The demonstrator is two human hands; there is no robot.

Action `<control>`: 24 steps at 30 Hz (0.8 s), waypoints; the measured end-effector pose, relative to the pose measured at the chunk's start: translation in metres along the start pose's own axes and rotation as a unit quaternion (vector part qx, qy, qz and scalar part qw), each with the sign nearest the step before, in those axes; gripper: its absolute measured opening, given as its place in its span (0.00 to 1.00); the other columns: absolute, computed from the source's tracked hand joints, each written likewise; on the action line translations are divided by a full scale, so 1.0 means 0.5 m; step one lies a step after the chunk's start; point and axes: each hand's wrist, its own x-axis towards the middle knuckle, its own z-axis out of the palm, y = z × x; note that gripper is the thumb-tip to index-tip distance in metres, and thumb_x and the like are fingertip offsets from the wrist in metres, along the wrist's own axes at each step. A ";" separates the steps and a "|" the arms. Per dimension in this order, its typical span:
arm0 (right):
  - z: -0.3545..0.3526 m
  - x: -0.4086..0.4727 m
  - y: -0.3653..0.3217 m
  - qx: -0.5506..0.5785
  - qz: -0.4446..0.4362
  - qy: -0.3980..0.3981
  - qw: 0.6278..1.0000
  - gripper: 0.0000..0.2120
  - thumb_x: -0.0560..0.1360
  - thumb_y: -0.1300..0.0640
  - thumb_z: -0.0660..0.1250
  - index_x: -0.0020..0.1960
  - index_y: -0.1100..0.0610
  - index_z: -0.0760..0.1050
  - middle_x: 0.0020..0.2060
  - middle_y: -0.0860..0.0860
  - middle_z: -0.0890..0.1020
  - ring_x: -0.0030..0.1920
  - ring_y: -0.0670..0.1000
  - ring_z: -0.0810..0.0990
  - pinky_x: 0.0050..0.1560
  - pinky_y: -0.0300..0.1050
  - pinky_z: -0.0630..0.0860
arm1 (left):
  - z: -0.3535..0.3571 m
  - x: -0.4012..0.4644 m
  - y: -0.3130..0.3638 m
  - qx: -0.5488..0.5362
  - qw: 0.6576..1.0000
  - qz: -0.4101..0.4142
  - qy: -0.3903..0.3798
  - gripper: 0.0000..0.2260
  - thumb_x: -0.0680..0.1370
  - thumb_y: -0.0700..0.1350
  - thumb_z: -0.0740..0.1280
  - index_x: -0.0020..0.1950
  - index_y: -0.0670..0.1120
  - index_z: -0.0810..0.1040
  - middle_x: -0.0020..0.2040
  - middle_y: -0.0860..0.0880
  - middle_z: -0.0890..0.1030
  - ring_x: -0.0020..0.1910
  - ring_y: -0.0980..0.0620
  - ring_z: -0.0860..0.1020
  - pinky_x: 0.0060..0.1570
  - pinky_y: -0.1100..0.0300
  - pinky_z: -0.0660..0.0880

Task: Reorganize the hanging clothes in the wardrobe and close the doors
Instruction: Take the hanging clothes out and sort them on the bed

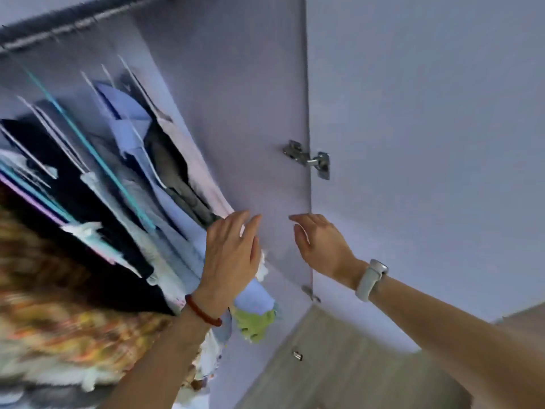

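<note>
Now, from the head camera, tilted and blurred, you look into the open wardrobe. The clothes (124, 178) hang in a tight row from the rail (59, 31) near the wardrobe's top edge, packed toward its left and stopping short of the right side wall (250, 113), where bare panel shows.

Your left hand (230, 252) is spread flat, fingers loosely open and holding nothing, its palm against or just beside the outermost garment, a pale pink shirt (188, 160); whether it truly presses the cloth I cannot tell. Your right hand (321, 246) is also open and empty, held near the wall's front edge, just below the hinge (308, 159). The door (427, 143) stands swung open to the right.

These garments look soft and light, so they will likely fold and slide if you push on the fabric. Take them at the hanger shoulders or hooks by the rail, where there is something stiff, and shift several together. A folded blue and green bundle (256, 308) sits low under your left wrist; it seems loose and could drop if nudged. The door is rigid; push it by its free edge, which is out of view.
</note>
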 end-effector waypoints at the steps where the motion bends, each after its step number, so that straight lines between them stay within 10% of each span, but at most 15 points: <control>1: -0.001 0.050 -0.032 0.007 -0.018 0.006 1.000 0.15 0.78 0.59 0.57 0.63 0.59 0.72 0.60 0.56 0.77 0.60 0.59 0.73 0.60 0.51 0.69 | -0.028 0.021 -0.032 0.025 0.999 -0.002 0.029 0.15 0.75 0.43 0.58 0.58 0.43 0.78 0.58 0.44 0.78 0.56 0.45 0.77 0.55 0.49 0.70; 14: 0.075 0.408 -0.341 0.079 -0.032 -0.080 0.993 0.16 0.79 0.56 0.56 0.63 0.65 0.67 0.56 0.62 0.76 0.57 0.62 0.74 0.54 0.48 0.69 | -0.148 0.100 -0.230 0.153 0.973 -0.173 0.001 0.23 0.74 0.46 0.65 0.66 0.38 0.71 0.69 0.42 0.70 0.70 0.41 0.65 0.69 0.40 0.54; 24: 0.044 0.469 -0.345 0.013 0.005 0.040 0.999 0.13 0.79 0.58 0.51 0.52 0.66 0.69 0.51 0.66 0.78 0.52 0.66 0.75 0.46 0.51 0.69 | -0.143 0.082 -0.251 0.156 0.972 -0.178 -0.013 0.24 0.72 0.48 0.67 0.66 0.40 0.71 0.70 0.41 0.68 0.69 0.41 0.66 0.70 0.41 0.54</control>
